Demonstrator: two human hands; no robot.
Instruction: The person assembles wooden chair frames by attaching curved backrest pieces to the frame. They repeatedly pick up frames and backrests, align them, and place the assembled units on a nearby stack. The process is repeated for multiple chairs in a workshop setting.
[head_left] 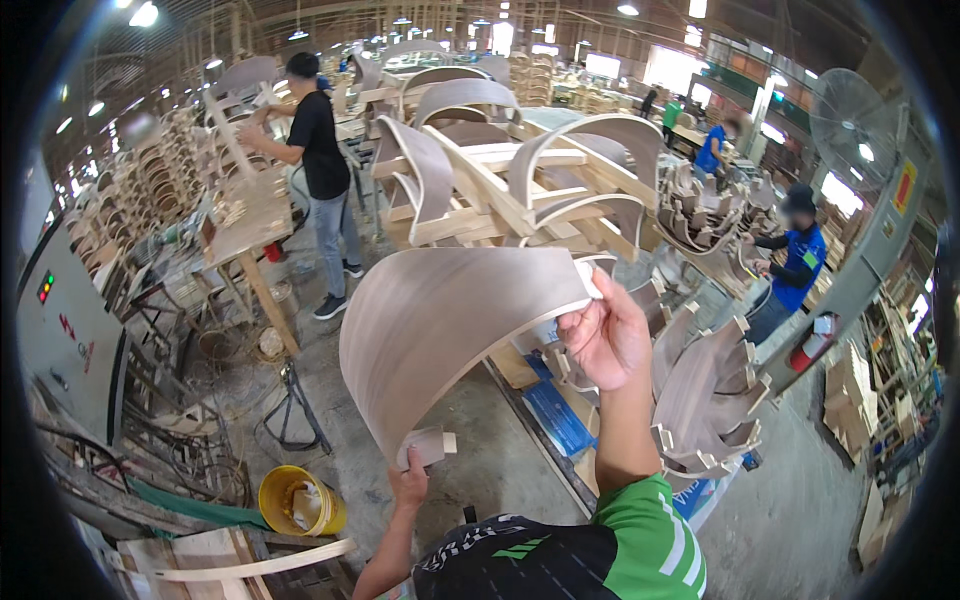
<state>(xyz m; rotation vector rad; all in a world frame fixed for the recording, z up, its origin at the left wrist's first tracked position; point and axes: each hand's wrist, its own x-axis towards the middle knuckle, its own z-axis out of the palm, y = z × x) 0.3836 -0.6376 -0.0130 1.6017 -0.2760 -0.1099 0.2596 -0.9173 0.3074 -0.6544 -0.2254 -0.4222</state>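
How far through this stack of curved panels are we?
Looks done: curved pieces nested in a stack at the right. In hand: one curved plywood panel, right hand on its upper end, left hand at its lower end. Left: more bent parts piled on the frames ahead.

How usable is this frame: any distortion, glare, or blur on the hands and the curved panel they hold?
Head view: strong fisheye bending, with a dark vignette round the rim; ceiling lamps and far windows blow out to white. The curved plywood panel, the right hand and the left hand are evenly lit and fairly sharp; the distant workers look soft.
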